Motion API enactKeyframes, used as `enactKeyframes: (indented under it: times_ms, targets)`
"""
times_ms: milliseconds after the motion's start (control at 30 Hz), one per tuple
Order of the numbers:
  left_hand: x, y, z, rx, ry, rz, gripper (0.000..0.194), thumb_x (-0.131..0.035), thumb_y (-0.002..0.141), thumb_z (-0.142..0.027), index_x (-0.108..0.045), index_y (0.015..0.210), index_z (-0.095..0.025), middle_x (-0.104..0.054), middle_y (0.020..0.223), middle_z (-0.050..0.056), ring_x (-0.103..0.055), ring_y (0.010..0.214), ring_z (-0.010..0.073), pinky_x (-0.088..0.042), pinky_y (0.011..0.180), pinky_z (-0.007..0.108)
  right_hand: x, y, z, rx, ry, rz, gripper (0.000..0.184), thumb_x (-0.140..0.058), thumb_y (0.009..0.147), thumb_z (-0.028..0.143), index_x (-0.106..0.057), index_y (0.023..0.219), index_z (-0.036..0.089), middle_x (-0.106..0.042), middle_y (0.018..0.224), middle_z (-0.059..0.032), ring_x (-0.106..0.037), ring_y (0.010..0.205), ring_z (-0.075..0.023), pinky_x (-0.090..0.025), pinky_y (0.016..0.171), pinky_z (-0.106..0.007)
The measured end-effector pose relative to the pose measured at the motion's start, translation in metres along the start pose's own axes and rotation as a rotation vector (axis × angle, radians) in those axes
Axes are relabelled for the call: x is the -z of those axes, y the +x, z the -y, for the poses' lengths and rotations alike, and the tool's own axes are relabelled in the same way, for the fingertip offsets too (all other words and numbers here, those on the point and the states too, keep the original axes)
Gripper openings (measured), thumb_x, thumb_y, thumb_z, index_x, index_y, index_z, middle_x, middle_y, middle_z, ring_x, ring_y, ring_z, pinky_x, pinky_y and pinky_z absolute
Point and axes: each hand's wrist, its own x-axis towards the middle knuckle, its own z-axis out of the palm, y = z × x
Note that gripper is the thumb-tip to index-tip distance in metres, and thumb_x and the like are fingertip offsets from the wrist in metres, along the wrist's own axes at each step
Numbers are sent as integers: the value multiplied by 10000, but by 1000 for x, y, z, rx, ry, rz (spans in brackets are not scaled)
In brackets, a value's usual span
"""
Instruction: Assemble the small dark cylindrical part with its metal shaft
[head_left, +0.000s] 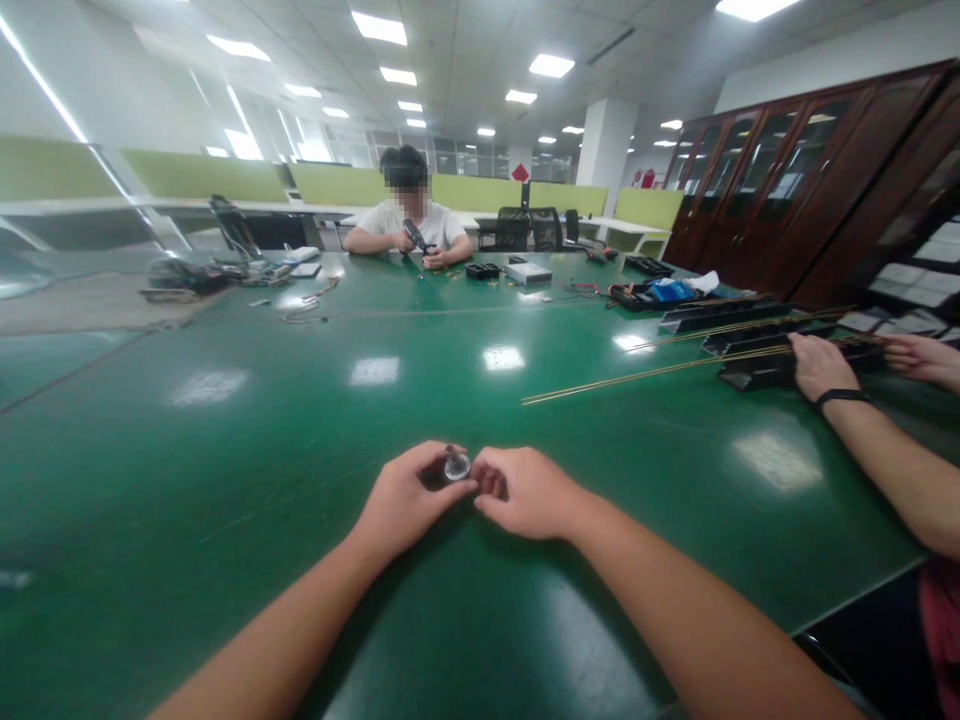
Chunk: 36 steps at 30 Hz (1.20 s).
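Between the thumb and fingers of my left hand (409, 495) is a small round silvery metal piece (457, 466) with a narrow stem on its far side. Its exact kind is too small to make out. My right hand (529, 490) is right beside it, fingers curled and thumb close to the forefinger, near the left thumb tip. Whether the right fingers pinch anything is hidden. Both hands are just above the green tabletop (300, 420).
Across the table a person (409, 220) holds a dark power tool (414, 236). At the right, a co-worker's hands (821, 365) work at black channel pieces (757, 372) with long thin brass-coloured rods (622, 384). A blue-topped toolbox (667, 292) and cables (307, 305) lie farther back.
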Motion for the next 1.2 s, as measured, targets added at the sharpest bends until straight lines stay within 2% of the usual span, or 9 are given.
enactKeyframes:
  times_ms: [167, 333, 467, 600, 733, 933, 1067, 1200]
  targets:
    - [-1, 0, 5, 16, 0, -10, 361, -747, 769, -456, -702, 1024, -204, -724, 981, 44, -676, 896, 214, -549, 829, 333, 0, -1, 0, -15, -15, -4, 166, -634, 817, 175, -618, 976, 219, -708, 821, 0, -652, 717, -142, -468, 647, -243]
    - [1, 0, 2, -70, 34, -35, 311, -716, 815, -421, -704, 1070, -244, -701, 1023, 30, -650, 929, 197, -519, 853, 318, 3, 0, 2, -43, -49, -57, 169, -639, 820, 209, -629, 989, 219, -711, 808, -7, -643, 691, -153, -452, 626, -248]
    - [3, 1, -3, -114, 46, 0, 287, -678, 851, -412, -705, 1098, -270, -675, 1045, 32, -628, 961, 194, -503, 857, 309, 4, 2, 2, -105, -82, -170, 210, -646, 823, 235, -626, 1031, 222, -706, 844, -20, -634, 709, -165, -454, 644, -264]
    - [2, 0, -4, -131, 75, 37, 283, -652, 870, -408, -703, 1112, -272, -655, 1039, 42, -619, 950, 194, -508, 855, 313, 6, 2, 1, -87, -66, -287, 338, -617, 797, 148, -609, 1126, 225, -692, 1006, -36, -635, 830, -176, -487, 766, -294]
    - [1, -1, -2, -146, 93, 43, 296, -643, 871, -390, -684, 1135, -262, -657, 1053, 50, -621, 957, 202, -514, 866, 328, 7, 1, 1, -4, -91, -235, 265, -633, 768, 130, -645, 1016, 222, -675, 1035, -41, -621, 936, -201, -484, 831, -311]
    - [-1, -2, 0, -138, 87, -23, 322, -696, 817, -367, -654, 1102, -225, -684, 1046, 44, -639, 954, 202, -519, 880, 325, 5, 3, 0, -21, -131, -172, 141, -656, 840, 260, -692, 967, 208, -681, 943, -40, -618, 856, -181, -466, 782, -296]
    - [-1, -2, -2, -125, 87, -39, 250, -694, 808, -381, -655, 988, -211, -685, 978, 37, -643, 904, 198, -524, 832, 309, 4, 4, -3, -31, -162, -155, 178, -652, 872, 324, -722, 987, 206, -696, 948, -50, -625, 875, -184, -455, 784, -296]
    - [-2, -3, -1, -85, 91, -46, 273, -715, 796, -418, -649, 964, -214, -684, 936, 23, -642, 863, 192, -514, 794, 300, 5, 5, -7, 22, -170, -130, 180, -640, 873, 273, -731, 1010, 200, -712, 976, -55, -636, 907, -188, -458, 816, -294]
